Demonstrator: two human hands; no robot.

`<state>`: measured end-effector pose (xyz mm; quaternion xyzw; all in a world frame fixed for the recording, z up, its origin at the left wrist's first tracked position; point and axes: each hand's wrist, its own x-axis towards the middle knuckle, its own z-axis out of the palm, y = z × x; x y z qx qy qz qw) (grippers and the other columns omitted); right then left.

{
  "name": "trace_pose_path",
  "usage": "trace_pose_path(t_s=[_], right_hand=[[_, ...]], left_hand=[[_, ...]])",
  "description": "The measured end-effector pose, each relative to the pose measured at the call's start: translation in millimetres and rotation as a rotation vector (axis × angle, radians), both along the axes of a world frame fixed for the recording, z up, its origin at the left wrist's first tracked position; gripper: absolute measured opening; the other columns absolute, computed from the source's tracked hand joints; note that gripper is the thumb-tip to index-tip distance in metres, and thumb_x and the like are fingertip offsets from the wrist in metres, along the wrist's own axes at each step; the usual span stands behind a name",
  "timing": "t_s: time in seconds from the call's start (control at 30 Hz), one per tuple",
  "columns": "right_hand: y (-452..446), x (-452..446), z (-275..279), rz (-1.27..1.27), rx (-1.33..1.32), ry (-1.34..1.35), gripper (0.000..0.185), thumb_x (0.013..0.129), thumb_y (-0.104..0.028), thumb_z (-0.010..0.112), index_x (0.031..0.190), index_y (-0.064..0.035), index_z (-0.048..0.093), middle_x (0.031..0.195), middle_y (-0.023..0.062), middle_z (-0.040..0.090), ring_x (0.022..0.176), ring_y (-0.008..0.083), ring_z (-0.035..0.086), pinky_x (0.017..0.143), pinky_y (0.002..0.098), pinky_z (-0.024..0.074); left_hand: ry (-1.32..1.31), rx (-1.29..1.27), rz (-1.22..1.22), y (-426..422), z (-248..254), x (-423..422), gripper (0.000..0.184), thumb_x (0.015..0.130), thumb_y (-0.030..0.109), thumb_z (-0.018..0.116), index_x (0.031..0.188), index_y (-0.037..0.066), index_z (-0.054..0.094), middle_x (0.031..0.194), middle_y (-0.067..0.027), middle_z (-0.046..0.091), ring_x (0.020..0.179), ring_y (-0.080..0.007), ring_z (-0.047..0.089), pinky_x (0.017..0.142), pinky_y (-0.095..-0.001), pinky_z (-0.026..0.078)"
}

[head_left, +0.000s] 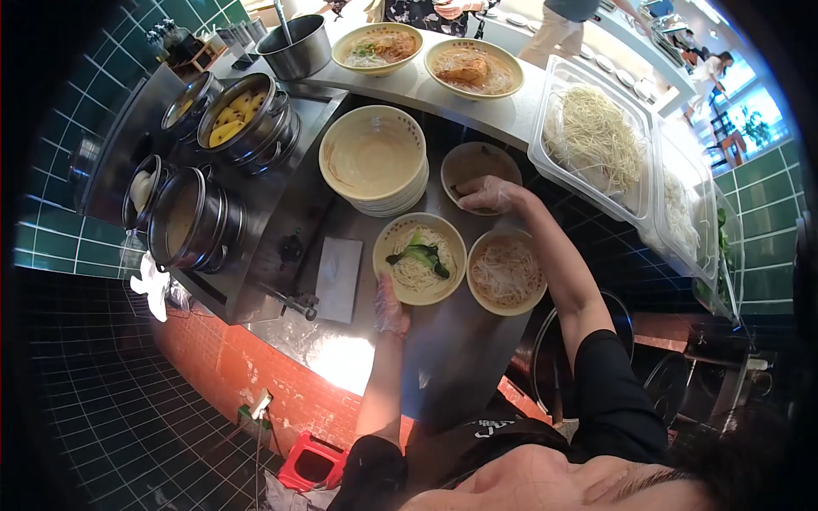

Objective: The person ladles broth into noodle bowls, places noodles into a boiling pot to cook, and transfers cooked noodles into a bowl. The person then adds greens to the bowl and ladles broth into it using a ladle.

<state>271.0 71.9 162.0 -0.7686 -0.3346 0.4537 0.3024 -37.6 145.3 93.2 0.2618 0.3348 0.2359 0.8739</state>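
Note:
My left hand [391, 308], in a clear glove, grips the near-left rim of a bowl of noodles topped with green leafy vegetables [419, 260]. My right hand [490, 195], also gloved, reaches into a darker bowl [482, 162] behind it; its fingers point down at the contents, and what they hold is too small to make out. Right of the noodle bowl stands another bowl with pale noodles or sprouts [506, 271]. A tall stack of empty bowls [372, 155] rises at the back left of my hands.
Steel pots [182, 217] stand on the left. Two filled bowls [377, 48] [474, 70] and a tall pot [295, 47] are on the back ledge. Clear tubs of sprouts [594, 136] and white noodles [682, 213] line the right. A white cloth [339, 279] lies on the counter. People stand beyond.

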Motion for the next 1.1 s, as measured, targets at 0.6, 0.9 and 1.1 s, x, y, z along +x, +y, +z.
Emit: trace_pose_path(t_s=[0.6, 0.9, 1.1], right_hand=[[5, -93, 46, 0.006, 0.303, 0.355, 0.040, 0.072, -0.007, 0.071, 0.110, -0.0013, 0.064, 0.088, 0.0031, 0.065, 0.079, 0.0088, 0.059, 0.072, 0.0214, 0.0476], [-50, -112, 23, -0.385, 0.415, 0.188, 0.025, 0.076, 0.000, 0.066, 0.102, 0.0004, 0.067, 0.090, 0.0055, 0.068, 0.079, 0.0094, 0.061, 0.072, 0.0228, 0.0497], [-134, -146, 58, -0.498, 0.506, 0.171, 0.024, 0.082, -0.003, 0.066, 0.105, 0.0007, 0.065, 0.095, 0.0061, 0.067, 0.086, 0.0103, 0.061, 0.078, 0.0232, 0.0497]], left_hand=[[-0.095, -0.051, -0.036, 1, 5, -3, 0.064, 0.091, 0.049, 0.050, 0.138, 0.008, 0.032, 0.136, -0.0106, 0.043, 0.124, -0.0257, 0.043, 0.103, -0.0423, 0.038], [-0.120, 0.011, -0.070, 4, 7, -9, 0.067, 0.089, 0.052, 0.050, 0.139, 0.012, 0.032, 0.136, -0.0105, 0.044, 0.123, -0.0276, 0.045, 0.101, -0.0461, 0.040], [-0.175, -0.032, -0.055, -11, 12, -30, 0.062, 0.092, 0.049, 0.046, 0.139, 0.011, 0.032, 0.137, -0.0127, 0.042, 0.123, -0.0312, 0.044, 0.102, -0.0483, 0.040]])
